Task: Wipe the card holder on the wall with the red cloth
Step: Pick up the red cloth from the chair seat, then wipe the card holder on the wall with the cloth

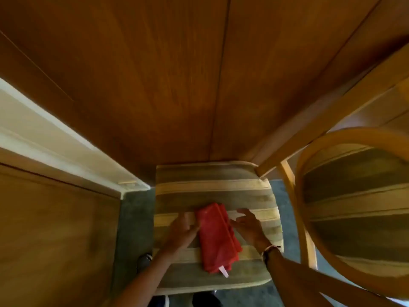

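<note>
A folded red cloth (pixel 217 238) with a small white tag at its near end lies on a striped chair seat (pixel 212 180) below me. My left hand (pixel 182 231) rests against the cloth's left edge, fingers extended. My right hand (pixel 249 226) hovers at the cloth's right edge with fingers spread and slightly curled. Neither hand has closed around the cloth. The wooden wall (pixel 177 74) rises ahead. No card holder shows in this view.
A second chair with a curved wooden frame (pixel 309 173) and striped seat stands to the right. A white door frame (pixel 66 151) and a wooden door (pixel 55 229) are on the left. Grey carpet (pixel 135 218) covers the floor.
</note>
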A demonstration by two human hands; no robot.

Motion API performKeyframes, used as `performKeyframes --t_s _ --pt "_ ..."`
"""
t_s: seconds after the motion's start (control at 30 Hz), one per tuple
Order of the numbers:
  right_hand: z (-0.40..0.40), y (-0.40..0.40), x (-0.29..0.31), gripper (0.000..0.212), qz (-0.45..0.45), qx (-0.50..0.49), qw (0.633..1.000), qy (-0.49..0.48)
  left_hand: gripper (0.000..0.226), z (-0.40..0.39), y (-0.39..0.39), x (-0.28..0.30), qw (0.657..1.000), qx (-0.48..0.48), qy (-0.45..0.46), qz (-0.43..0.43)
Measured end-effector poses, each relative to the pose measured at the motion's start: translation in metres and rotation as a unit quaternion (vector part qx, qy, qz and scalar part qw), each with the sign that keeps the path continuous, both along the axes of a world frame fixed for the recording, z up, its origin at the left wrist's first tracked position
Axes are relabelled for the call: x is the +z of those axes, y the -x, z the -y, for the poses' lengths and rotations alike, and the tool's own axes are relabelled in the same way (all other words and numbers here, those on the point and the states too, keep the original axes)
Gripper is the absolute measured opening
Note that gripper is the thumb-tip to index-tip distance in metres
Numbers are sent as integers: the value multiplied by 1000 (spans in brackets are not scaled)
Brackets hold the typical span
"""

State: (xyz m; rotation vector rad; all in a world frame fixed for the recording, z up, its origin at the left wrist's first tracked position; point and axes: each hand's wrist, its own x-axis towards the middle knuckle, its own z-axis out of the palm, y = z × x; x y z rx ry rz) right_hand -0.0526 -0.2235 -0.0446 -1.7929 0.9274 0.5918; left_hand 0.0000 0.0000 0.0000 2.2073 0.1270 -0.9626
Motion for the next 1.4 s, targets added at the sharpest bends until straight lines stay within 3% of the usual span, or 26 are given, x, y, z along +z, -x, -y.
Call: performKeyframes --t_s 0.1,0.2,0.33,0.47,0.6,0.77,0.87,1.0,1.4 --pt "-9 3 -40 51 -14 -85 996 -34 44 9 30 -44 994 41 -2 -98" --pt "-19 -1 -63 39 -3 -128 991 -24 47 22 57 -73 989 87 -28 -118" --pt "-28 -16 -64 25 -30 -75 996 -25 56 41 63 -86 972 210 2 -109" --pt "-36 -27 -47 5 -42 -107 983 -141 54 43 56 -78 933 323 71 -139" --pt "-37 -43 -5 18 -7 -143 957 -251 52 24 37 -53 908 335 193 -160" --pt "-33 -88 81 37 87 -142 938 -304 45 -4 -11 13 913 278 275 -118" --pt "-32 -120 149 52 160 -110 937 -292 49 -17 -47 70 924 232 300 -35" --pt "-47 -164 246 51 257 -39 929 -263 26 -36 -89 157 922 189 325 87" --pt "-148 -226 527 37 483 67 846 -215 31 -121 -174 396 832 118 428 332"
